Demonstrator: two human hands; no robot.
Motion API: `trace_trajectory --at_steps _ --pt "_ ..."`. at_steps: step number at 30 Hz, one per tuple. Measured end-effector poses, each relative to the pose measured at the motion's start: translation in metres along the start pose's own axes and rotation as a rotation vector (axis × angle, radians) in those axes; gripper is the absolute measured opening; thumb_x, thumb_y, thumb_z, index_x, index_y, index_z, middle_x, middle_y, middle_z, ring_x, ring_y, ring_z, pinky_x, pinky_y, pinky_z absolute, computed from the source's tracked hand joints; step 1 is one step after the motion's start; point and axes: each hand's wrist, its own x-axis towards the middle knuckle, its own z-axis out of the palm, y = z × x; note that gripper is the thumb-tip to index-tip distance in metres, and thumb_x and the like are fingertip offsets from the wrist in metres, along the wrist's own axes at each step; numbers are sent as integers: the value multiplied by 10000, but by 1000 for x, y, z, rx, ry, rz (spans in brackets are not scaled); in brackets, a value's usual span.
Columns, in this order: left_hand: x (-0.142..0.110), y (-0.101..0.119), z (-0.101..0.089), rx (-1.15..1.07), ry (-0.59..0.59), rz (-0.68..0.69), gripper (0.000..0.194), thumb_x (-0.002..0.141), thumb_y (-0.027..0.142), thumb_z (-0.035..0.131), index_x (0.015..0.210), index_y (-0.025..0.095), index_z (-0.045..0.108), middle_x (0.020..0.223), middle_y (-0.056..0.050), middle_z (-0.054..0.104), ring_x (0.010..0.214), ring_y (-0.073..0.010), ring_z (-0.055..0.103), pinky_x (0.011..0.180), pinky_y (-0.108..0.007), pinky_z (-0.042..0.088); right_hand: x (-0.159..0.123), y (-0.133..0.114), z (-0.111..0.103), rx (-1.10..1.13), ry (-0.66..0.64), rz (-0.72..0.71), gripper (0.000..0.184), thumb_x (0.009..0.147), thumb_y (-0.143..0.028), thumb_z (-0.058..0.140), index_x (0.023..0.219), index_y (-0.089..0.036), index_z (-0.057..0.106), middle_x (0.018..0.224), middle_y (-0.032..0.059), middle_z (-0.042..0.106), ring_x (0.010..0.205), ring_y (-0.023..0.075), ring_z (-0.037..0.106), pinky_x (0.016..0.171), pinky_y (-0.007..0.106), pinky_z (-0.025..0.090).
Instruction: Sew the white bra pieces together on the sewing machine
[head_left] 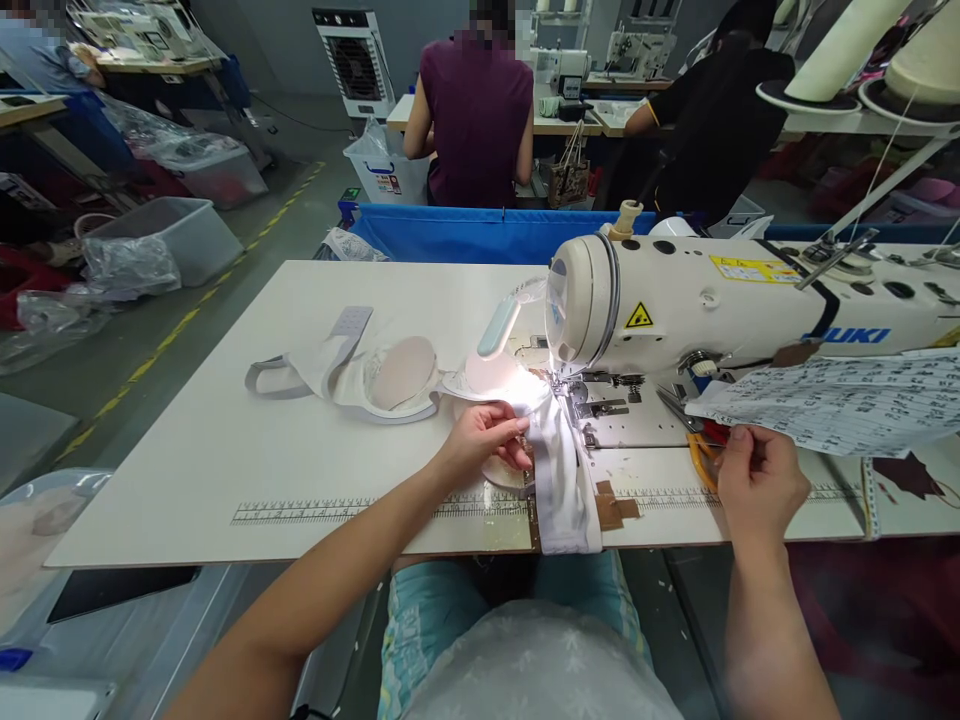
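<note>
A white bra lies across the table, its far end reaching under the needle area of a white sewing machine, where a lamp glares. My left hand is closed on the bra's edge just left of the needle, thumb and forefinger together. From there a white band hangs over the table's front edge. My right hand, fingers curled in, is beside orange-handled scissors and just below a sheet covered in writing. What its fingers hold, if anything, is hidden.
Ruler markings run along the front of the white table. Thread cones stand at upper right. A blue cloth trough lies beyond the table. Two people sit at machines behind it; plastic bins stand at left.
</note>
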Motion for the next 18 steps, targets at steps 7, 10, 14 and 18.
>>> trace_trajectory --at_steps 7,10,14,18 --pt "3 -2 4 -164 14 -66 300 754 316 743 747 143 498 776 -149 746 812 -227 730 717 -291 571 1 0 1 13 -28 -38 362 905 -471 447 926 -161 633 588 44 589 575 218 592 626 337 468" --pt "3 -2 3 -160 12 -61 301 759 337 740 749 144 509 788 -141 748 857 -242 725 752 -315 575 2 -3 -1 40 -24 -57 350 904 -473 454 912 -168 628 591 38 590 555 208 585 610 330 469" --pt "4 -3 2 -146 26 -49 319 737 370 756 763 140 536 786 -131 748 849 -256 726 765 -344 575 6 -4 -3 14 -8 -71 343 908 -471 446 901 -180 627 600 51 601 603 231 606 614 341 463" --pt "5 -4 3 -140 44 -29 355 689 389 786 747 135 544 726 -105 738 829 -272 727 750 -361 576 11 0 -5 -53 34 -82 338 912 -454 436 899 -177 629 613 70 603 641 254 615 617 354 452"
